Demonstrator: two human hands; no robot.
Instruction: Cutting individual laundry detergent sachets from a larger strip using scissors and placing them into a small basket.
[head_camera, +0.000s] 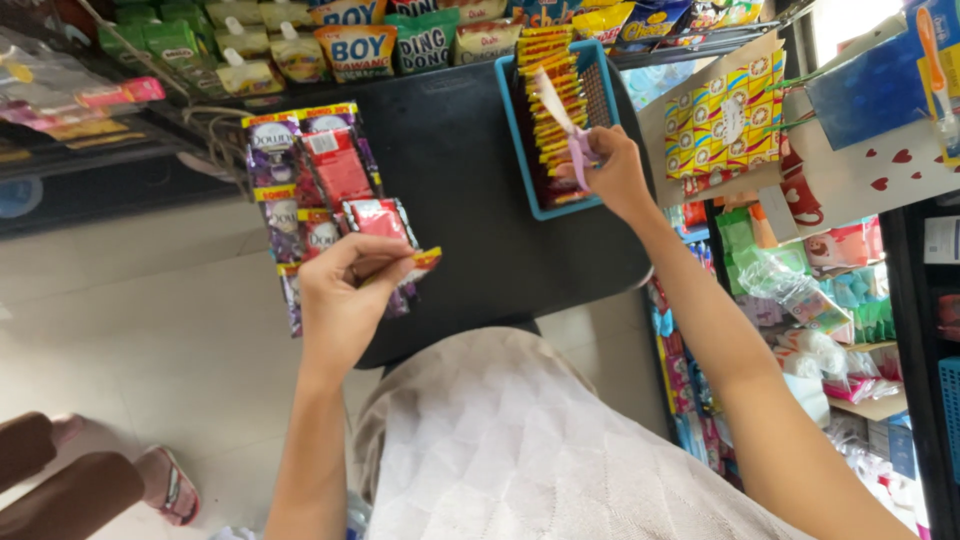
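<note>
**Inspector A:** We start with the black table (470, 150). A blue basket (512, 130) sits at its far right corner, already well filled with yellow-and-red sachets (552, 100). We judge the sorting well along.

**Inspector B:** Left undone: strips of purple and red sachets (310, 170) lie along the table's left edge. Our left hand (345, 290) pinches a red sachet (425, 262) at the near left edge. Our right hand (615, 170) is closed on pale purple scissors (575, 140), their blades over the basket.
</note>
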